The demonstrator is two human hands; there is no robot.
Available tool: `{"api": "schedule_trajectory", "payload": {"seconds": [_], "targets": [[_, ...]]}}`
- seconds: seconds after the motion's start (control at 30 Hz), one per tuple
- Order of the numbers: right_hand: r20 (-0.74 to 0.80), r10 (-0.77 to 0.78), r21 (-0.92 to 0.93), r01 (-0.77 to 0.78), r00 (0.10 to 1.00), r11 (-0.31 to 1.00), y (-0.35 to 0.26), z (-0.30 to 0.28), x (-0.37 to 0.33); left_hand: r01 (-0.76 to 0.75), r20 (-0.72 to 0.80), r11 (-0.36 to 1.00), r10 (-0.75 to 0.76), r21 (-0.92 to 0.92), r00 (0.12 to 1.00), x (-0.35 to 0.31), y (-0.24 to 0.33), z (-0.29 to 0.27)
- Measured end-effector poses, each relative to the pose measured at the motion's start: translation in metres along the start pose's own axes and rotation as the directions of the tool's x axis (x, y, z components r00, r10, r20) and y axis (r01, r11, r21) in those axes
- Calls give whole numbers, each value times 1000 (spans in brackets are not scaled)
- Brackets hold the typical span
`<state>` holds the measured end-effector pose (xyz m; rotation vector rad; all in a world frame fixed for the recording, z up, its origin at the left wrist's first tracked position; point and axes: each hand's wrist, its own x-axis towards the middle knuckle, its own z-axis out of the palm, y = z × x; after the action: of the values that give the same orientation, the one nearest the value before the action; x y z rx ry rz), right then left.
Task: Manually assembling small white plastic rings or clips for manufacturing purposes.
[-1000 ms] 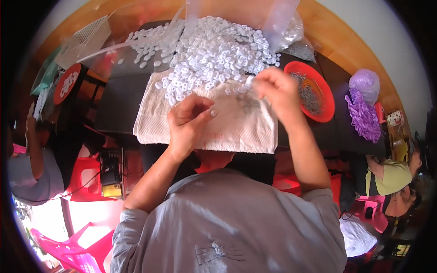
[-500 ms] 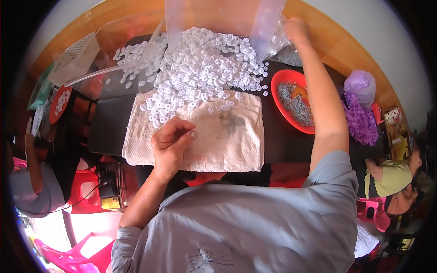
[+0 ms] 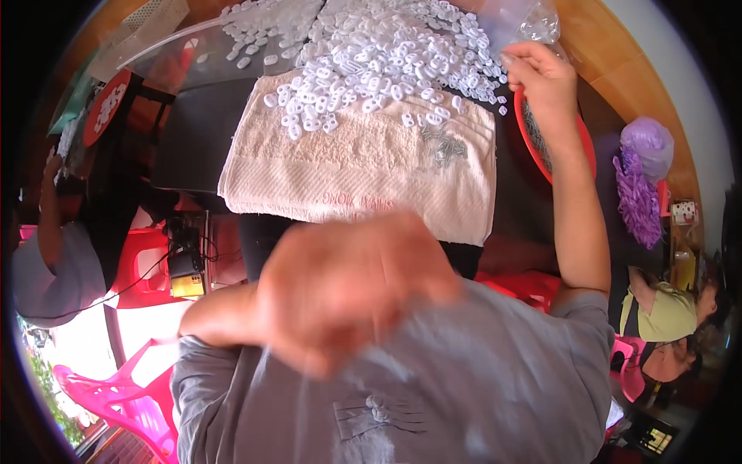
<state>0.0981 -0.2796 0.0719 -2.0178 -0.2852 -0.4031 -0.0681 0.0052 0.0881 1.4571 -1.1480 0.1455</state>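
Observation:
My left hand (image 3: 355,286) is raised high in front of my chest, smeared by motion, so its fingers cannot be read. Over the near side of the white pile and the rim of a red oval tray (image 3: 585,147), my right hand (image 3: 545,81) is closed, thumb and fingertips pressed together; anything between them is too small to make out. Small white plastic pieces with two holes (image 3: 386,58) lie heaped on the dark table and spill onto a cream towel (image 3: 309,178). A little grey cluster of thin metal pieces (image 3: 444,148) rests on the towel's right part.
Clear plastic bags (image 3: 537,23) lie beyond my right hand. A purple bag (image 3: 648,147) and purple strips (image 3: 638,201) sit farther right. At left stand a red tray of white pieces (image 3: 107,108) and a pink chair (image 3: 116,394). Other people sit on both sides.
My left hand has risen off the towel toward my chest. My right hand has drawn back from the clear bag to beside the red tray. The view has shifted too.

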Motion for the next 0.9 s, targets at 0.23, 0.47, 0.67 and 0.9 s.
{"api": "schedule_trajectory", "payload": {"seconds": [0.23, 0.47, 0.67, 0.9], "targets": [[370, -106, -61, 138, 923, 988, -15, 49, -25, 72, 74, 962, -54, -263, 996, 30, 97, 17], [391, -120, -383, 280, 913, 880, -34, 66, -37, 162, 467, 732, 234, -662, 853, 30, 72, 17], [458, -339, -448, 542, 822, 711, -35, 94, -37, 223, 510, 685, 248, -693, 824, 13, 73, 16], [539, -363, -490, 633, 761, 599, -34, 117, -35, -102, 212, 918, 195, -384, 958, -12, 55, -4]]}}
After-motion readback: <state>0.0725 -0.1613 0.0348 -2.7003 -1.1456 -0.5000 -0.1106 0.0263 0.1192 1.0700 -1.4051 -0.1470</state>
